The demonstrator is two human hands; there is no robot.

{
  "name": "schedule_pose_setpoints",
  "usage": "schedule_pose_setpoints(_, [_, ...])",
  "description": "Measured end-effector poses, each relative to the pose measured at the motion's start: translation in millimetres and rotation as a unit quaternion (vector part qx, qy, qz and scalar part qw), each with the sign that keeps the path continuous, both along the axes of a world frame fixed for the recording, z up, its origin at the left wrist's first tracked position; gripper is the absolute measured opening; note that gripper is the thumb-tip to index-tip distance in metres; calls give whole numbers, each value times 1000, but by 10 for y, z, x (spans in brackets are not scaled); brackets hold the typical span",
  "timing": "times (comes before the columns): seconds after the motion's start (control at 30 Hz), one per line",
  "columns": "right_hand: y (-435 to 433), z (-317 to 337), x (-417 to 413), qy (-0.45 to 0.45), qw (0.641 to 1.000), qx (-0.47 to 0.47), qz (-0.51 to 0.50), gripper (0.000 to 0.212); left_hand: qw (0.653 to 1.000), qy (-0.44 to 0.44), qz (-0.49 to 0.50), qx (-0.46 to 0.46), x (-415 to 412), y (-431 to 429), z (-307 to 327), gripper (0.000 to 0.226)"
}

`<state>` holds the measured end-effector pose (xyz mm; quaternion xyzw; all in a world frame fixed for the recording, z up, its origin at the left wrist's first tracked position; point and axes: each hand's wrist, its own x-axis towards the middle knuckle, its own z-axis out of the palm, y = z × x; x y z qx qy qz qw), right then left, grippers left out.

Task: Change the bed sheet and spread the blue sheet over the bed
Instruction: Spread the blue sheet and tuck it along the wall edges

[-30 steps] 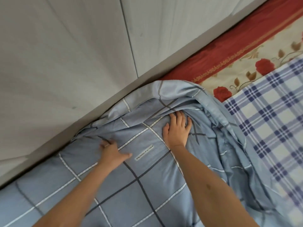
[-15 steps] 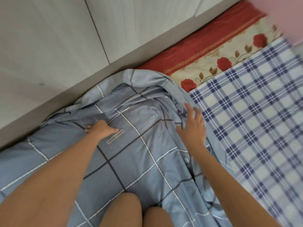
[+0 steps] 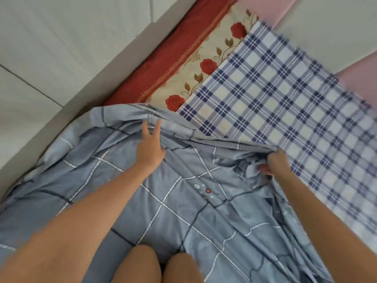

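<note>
Head view: I am kneeling on the blue sheet (image 3: 183, 205), with my knees (image 3: 142, 264) pressing it down at the bottom of the view. My left hand (image 3: 150, 149) rests by the sheet's doubled-back front edge. Its fingers (image 3: 157, 127) are straight and spread, the tips touching the fold and clasping nothing. My right hand (image 3: 275, 162) has its fingers (image 3: 263, 167) curled round a bunch of that same edge, gripping it just where it meets the plaid sheet (image 3: 285, 99).

I judge the job about half done. The blue sheet covers the near part of the bed under me, but it is creased and folded over along the front. Beyond the fold, the plaid sheet and the rose-patterned cover (image 3: 206, 64) lie uncovered, so the far part is left to cover and smooth. Whether the plaid sheet should come off first, I cannot tell.

On my left the blue sheet rides up against the grey ledge (image 3: 122, 64) under the white wall (image 3: 61, 37). There is no room to move that way, only an edge to tuck down. Ahead and to my right the bed lies flat and open as far as the pink surface (image 3: 265, 5), so the fold has room to go forward. My own weight on the sheet may hold it back.
</note>
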<state>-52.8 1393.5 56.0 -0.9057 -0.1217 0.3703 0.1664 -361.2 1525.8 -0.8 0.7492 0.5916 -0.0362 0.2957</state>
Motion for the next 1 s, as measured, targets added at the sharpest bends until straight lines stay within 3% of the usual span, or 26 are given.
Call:
schedule_pose_setpoints(0.07, [379, 181, 182, 12, 985, 144, -99, 33, 996, 10, -73, 45, 214, 159, -95, 98])
schedule_pose_setpoints(0.13, [802, 249, 292, 104, 954, 224, -172, 33, 994, 16, -101, 31, 376, 329, -196, 104])
schedule_pose_setpoints(0.2, [1259, 279, 345, 163, 934, 221, -229, 37, 997, 11, -78, -11, 511, 564, -370, 86])
schedule_pose_setpoints(0.23, [1450, 231, 358, 147, 936, 220, -234, 38, 998, 8, -64, -16, 529, 677, -420, 61])
schedule_pose_setpoints(0.3, [1748, 143, 405, 61, 957, 250, -137, 39, 1000, -8, 1, -19, 572, 923, -490, 16])
schedule_pose_setpoints(0.37, [2025, 127, 442, -27, 955, 291, 40, 43, 992, -76, 81, -55, 626, 1176, -518, 8])
schedule_pose_setpoints(0.47, [2525, 201, 532, -85, 929, 282, 222, 59, 968, -173, 177, -40, 651, 1583, -560, 10])
schedule_pose_setpoints(0.57, [2949, 294, 440, -26, 934, 269, 233, 89, 928, -245, 282, 8, 605, 1842, -569, 30])
schedule_pose_setpoints(0.63, [2878, 244, 239, 33, 952, 176, 248, 104, 923, -233, 305, -4, 579, 1821, -527, 53])
schedule_pose_setpoints(0.7, [2570, 121, 58, 12, 951, 79, 299, 111, 952, -193, 236, -24, 526, 1647, -408, 91])
schedule_pose_setpoints(0.77, [2115, -38, 9, -36, 947, 21, 319, 114, 988, -117, 103, 23, 454, 1379, -302, 114])
schedule_pose_setpoints(0.87, [1243, -267, 97, 24, 963, -128, 237, 126, 985, 54, -125, 101, 456, 1008, -208, 115])
schedule_pose_setpoints(1.0, [100, -588, 408, 1, 936, -310, 169, 138, 948, 99, -295, 63, 716, 729, -279, 106])
